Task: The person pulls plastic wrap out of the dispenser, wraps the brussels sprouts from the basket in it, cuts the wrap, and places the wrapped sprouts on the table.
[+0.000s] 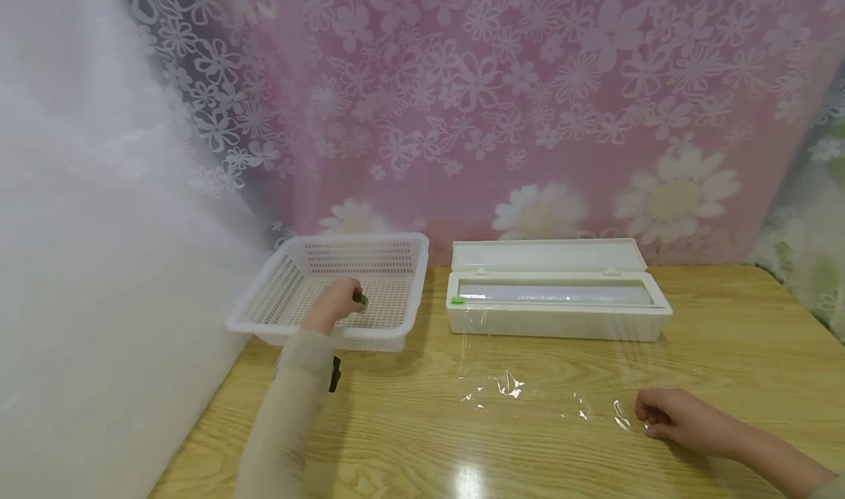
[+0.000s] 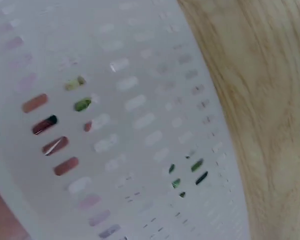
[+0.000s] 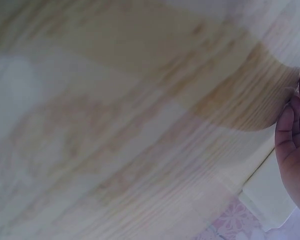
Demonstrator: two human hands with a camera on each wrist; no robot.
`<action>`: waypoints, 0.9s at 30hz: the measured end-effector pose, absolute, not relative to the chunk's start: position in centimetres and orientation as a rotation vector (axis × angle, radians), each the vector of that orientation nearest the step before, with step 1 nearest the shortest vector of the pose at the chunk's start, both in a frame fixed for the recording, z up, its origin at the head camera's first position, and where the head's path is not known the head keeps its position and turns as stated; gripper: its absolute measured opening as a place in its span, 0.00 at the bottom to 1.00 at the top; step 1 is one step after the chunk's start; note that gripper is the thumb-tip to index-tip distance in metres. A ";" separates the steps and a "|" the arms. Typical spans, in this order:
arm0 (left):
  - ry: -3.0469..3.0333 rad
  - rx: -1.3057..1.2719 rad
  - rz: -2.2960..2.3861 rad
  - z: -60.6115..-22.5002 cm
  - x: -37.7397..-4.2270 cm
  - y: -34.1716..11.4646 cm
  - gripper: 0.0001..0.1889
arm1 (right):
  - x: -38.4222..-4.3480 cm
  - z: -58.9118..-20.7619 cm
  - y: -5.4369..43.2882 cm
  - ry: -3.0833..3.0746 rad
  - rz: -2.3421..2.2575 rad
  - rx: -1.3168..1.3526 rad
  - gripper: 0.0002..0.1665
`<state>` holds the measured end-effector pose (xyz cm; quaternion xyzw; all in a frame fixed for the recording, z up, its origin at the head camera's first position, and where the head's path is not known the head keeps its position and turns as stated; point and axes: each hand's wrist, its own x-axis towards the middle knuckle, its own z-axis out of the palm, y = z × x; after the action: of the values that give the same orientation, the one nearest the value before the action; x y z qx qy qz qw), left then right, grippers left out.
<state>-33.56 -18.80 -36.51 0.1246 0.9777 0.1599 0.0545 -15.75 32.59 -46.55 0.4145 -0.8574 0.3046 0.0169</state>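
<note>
- Left hand reaches into the white slotted plastic basket at the left of the scene, its grip pinching a small green object above the basket floor; exactly what it is cannot be told
- Right hand, near and right, has fingertips closed on the edge of the clear cling film
- The film runs from the white cling film dispenser toward the near side, over the wooden desk
- The dispenser stands right of the basket, lid raised at the far side, film roll inside, green slider at its left end
- The left wrist view alone gives the basket wall close up, green and reddish patches visible through its slots
- The right wrist view shows the film edge between thumb and fingers more clearly than the head view
- A pink floral curtain hangs behind the desk
</note>
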 end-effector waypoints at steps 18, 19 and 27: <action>3.220 0.589 1.030 -34.7 -30.9 -16.1 0.16 | -15.9 -47.0 32.7 -2.646 0.964 1.284 0.17; 3.229 0.619 1.033 -34.7 -30.6 -15.8 0.16 | -15.9 -47.0 32.7 -2.642 0.963 1.284 0.17; 3.188 0.750 1.127 -34.6 -29.6 -13.2 0.16 | -15.8 -46.7 32.6 -2.644 0.969 1.290 0.17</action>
<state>-29.60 -13.22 -34.60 0.2138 0.9086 0.3211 -0.1604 -15.83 32.62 -46.66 0.4164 -0.8534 0.3128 0.0219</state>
